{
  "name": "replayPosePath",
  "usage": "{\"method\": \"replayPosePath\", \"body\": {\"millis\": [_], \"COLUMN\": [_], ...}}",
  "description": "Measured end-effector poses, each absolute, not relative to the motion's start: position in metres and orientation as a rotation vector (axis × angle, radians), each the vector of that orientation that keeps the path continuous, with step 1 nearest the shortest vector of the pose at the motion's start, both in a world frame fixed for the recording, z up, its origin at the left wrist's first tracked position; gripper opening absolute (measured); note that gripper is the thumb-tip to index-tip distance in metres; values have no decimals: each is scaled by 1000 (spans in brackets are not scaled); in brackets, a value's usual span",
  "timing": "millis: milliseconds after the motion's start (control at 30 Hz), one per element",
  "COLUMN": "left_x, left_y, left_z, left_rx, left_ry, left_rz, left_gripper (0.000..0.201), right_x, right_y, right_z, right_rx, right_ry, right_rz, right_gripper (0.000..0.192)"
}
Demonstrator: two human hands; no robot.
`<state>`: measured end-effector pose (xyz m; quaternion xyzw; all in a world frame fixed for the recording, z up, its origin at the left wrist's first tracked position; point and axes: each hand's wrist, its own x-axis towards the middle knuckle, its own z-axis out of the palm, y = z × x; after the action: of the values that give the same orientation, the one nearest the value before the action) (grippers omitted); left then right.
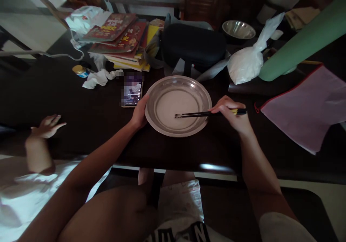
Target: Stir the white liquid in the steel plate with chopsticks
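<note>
A round metal basin (178, 132) stands on the dark table in front of me, with a pale, whitish layer (173, 103) across its bottom. My left hand (140, 111) grips the basin's left rim. In my right hand (229, 113) is a pair of black chopsticks (198, 114) with gold bands near the top. They reach over the right rim, and their tips are at the pale layer; whether they dip into it I cannot tell. Just left of the basin lies a phone (133, 90) with its screen lit.
Behind are stacked books (121, 36), a black case (193, 45), a second metal bowl (238, 29) and a tied bag of white powder (245, 63). A green cylinder (302, 42) and pink mesh bag (300, 108) lie right. Crumpled tissue (97, 79), a small jar (80, 71) and another person's hand (48, 126) are left.
</note>
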<state>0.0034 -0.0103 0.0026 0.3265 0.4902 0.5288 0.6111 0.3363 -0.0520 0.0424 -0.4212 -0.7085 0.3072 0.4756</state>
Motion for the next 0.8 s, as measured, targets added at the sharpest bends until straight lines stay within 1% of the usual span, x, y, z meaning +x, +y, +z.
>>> {"method": "replayPosePath", "body": {"millis": [67,133,200,300,367,467,500,567,667,733,800], "left_x": [3,2,1,0,0,-1,-1,-1,-1,-1,-2], "left_y": [-10,-10,-10,-10,-10,-9,-10,-10,-10,-10,-11], "left_z": [1,0,-1,-2,-3,-3,-3,-2,-2,-3,-3], "left_rx": [745,746,764,796,797,789,791,806,839,840,831], "left_ry": [1132,1133,1125,1107,1098,1089,1087,1083,1089,1097,1098], "left_rz": [1210,1217,1225,1226,1228,1218,1218,1223,1235,1236,1230], "left_gripper": [31,32,30,29,28,29,29,30,31,31,31], "right_x": [333,333,336,340,337,332,332,335,338,335,332], "right_y": [-52,-52,-52,-52,-52,-51,-51,-51,-52,-53,-52], "right_z": [43,44,46,47,46,44,43,43,45,45,44], "right_rx": [-1018,-1034,-1063,-1060,-1033,-1011,-1019,-1047,-1063,-1037,-1016], "right_ry": [-1815,-1821,-1738,-1652,-1714,-1824,-1824,-1771,-1676,-1711,-1792], "right_rz": [740,680,652,700,728,715,697,661,683,734,752], "right_gripper": [23,20,25,35,32,20,19,23,35,35,27]}}
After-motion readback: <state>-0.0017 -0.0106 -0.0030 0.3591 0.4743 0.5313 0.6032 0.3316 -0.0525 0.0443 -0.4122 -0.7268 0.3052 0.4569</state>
